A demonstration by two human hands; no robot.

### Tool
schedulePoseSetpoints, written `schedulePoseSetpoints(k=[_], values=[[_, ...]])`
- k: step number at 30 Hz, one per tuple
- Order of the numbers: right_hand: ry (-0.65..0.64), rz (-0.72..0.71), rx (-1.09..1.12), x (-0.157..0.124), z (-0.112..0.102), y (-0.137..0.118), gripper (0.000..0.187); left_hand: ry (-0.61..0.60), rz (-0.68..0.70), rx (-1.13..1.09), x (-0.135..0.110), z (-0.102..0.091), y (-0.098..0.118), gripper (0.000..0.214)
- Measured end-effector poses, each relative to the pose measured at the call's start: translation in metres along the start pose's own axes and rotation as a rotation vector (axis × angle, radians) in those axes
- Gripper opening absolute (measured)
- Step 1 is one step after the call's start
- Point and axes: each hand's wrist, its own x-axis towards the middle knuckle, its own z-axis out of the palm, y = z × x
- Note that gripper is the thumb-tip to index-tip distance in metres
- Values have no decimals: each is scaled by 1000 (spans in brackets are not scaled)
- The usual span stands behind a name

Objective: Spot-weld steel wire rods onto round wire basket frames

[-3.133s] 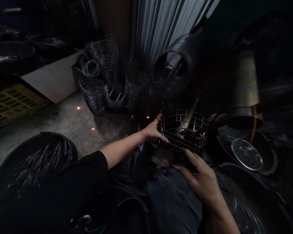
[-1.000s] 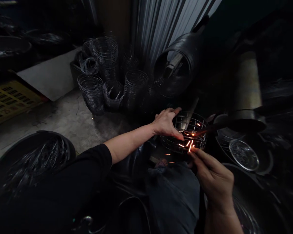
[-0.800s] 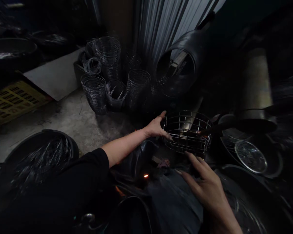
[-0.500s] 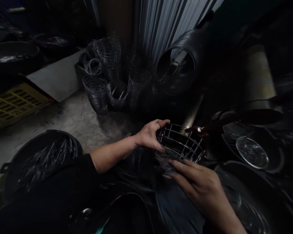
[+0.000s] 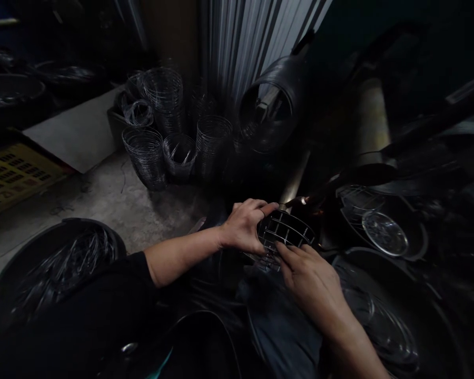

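Observation:
A round wire basket [image 5: 288,227] of thin metal rods lies tilted between my hands, beside a dark machine with a copper-coloured tip [image 5: 300,201]. My left hand [image 5: 248,225] grips the basket's left side, thumb toward me and fingers over the far edge. On the near side, my right hand [image 5: 310,273] has its fingers pressed to the basket's rods. Its thumb is partly hidden, and I cannot make out whether a separate wire is pinched there.
Several stacks of wire rings [image 5: 144,155] stand on the concrete floor ahead. A black tub [image 5: 118,239] of bent wires is at left, another tub [image 5: 422,316] with wire rings at right. A yellow crate [image 5: 19,171] and a tilted drum [image 5: 266,110] are farther off.
The wire basket has turned or tilted between my hands. My right hand has come up and closed onto its near side. The whole view has shifted a little to the right.

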Motion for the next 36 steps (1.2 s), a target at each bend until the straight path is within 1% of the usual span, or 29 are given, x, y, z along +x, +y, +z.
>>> schedulePoseSetpoints(k=[2,5,8,13,16,20,25,31,34,36], values=[[86,-6,80,-2,5,7,29,16,8,-12,4,1,0,98],[200,-53,180,0,9,19,28,38,23,-28,11,3,-1,97],[272,-82,208,8,9,31,25,49,12,-47,22,5,-4,99],[321,-122,191,24,9,47,22,52,-11,-70,41,3,-8,100],[317,-109,204,31,10,54,21,46,-37,-78,50,0,-8,100],[299,-103,225,35,10,59,20,44,-62,-102,55,-1,-10,98],[320,-112,247,36,13,63,20,25,-84,-129,58,-1,-11,97],[378,-34,199,50,21,76,20,24,-134,-69,77,-3,-11,96],[383,24,319,50,21,80,18,36,-150,-75,83,-2,-13,93],[451,154,455,45,19,78,19,34,-130,-65,85,-1,-15,91]])
